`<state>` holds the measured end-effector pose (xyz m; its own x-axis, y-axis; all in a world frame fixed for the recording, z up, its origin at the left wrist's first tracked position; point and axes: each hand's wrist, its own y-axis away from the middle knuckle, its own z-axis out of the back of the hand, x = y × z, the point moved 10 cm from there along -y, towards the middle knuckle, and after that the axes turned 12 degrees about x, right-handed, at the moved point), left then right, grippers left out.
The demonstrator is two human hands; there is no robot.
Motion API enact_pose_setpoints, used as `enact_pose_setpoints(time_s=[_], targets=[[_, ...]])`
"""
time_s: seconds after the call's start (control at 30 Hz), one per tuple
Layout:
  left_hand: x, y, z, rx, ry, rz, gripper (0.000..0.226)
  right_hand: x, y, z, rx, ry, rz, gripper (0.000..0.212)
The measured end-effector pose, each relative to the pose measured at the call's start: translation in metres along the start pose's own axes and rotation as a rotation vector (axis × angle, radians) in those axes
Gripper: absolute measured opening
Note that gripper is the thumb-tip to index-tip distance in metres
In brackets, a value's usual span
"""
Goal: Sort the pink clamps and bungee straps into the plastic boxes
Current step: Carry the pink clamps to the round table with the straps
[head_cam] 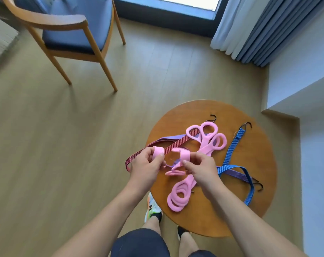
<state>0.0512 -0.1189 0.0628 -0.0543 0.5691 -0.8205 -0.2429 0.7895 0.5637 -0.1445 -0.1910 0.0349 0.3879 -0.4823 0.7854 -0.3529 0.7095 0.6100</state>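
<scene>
- Your left hand [146,165] and right hand [200,168] each pinch one jaw tip of a single clamp [185,155], held above the table's [231,219] left edge
- Far clamps [207,141]: two by the look of it, overlapping at the table's middle
- Near clamps [178,199]: stacked by the near edge, count unclear
- Three straps: red strap [176,145] overhanging the left edge, purple strap [168,139] beside it, blue strap [231,145] towards the right edge
</scene>
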Motion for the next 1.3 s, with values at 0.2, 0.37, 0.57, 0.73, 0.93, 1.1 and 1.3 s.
enact_pose_setpoints(time_s=[0.2,0.37,0.57,0.73,0.93,1.1,1.3], targets=[[-0.047,0.007,-0.012,0.065,-0.316,-0.035,0.016,0.077,0.048,0.029,-0.014,0.243,0.154,0.011],[-0.1,0.021,-0.032,0.123,-0.283,-0.118,0.06,0.137,0.088,0.061,-0.033,0.298,0.278,0.013],[-0.197,0.055,-0.072,0.294,-0.254,-0.421,0.066,0.223,0.135,0.098,-0.002,0.267,0.471,0.011],[-0.282,0.091,-0.109,0.306,-0.459,-0.634,0.08,0.285,0.183,0.125,0.02,0.249,0.649,0.013],[-0.343,0.127,-0.147,0.361,-0.483,-0.804,0.048,0.316,0.235,0.161,0.01,0.254,0.774,0.017],[-0.356,0.148,-0.196,0.408,-0.458,-0.797,0.022,0.305,0.269,0.208,-0.103,0.219,0.824,0.018],[-0.344,0.159,-0.241,0.435,-0.219,-0.704,0.011,0.235,0.276,0.26,-0.316,0.308,0.676,0.079]])
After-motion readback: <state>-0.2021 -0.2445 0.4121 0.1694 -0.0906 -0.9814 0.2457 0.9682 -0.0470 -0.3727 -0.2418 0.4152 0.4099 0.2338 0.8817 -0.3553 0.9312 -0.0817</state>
